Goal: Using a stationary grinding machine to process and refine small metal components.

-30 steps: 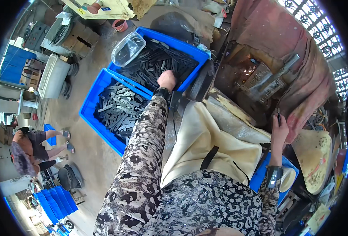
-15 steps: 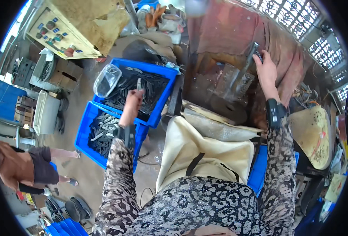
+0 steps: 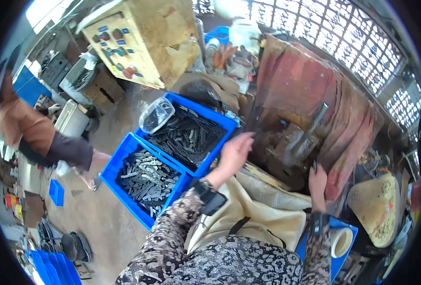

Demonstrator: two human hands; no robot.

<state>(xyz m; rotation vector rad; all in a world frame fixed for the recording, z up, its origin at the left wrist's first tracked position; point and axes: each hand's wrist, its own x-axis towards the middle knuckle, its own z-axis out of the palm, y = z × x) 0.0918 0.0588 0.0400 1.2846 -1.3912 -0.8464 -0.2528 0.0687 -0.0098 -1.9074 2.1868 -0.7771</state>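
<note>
My left hand [image 3: 233,156] is closed, fingertips pinched together, between the upper blue bin [image 3: 229,124] and the wet recess of a machine. Whatever it holds, if anything, is too blurred to make out. My right hand [image 3: 318,183] is closed on a small dark piece [image 3: 315,166], low at the recess's right side. Inside the recess, a grey metal bar [image 3: 319,118] slants up above a wet metal block [image 3: 293,142]. Dark flat strips [image 3: 191,135] fill the upper bin. Greyer strips [image 3: 148,175] lie in the lower blue bin [image 3: 127,209].
A clear plastic container [image 3: 156,115] rests on the upper bin's corner. Reddish cloth [image 3: 310,71] drapes the machine; cream cloth [image 3: 253,209] covers my lap. Behind the bins stands a control box [image 3: 120,47]. At left, another person [image 3: 39,128] stands. A blue tray with a cream ring [image 3: 341,242] sits right.
My left hand has moved right, from above the bins to the recess's edge. My right hand has come down from the bar's top toward me. The view has shifted.
</note>
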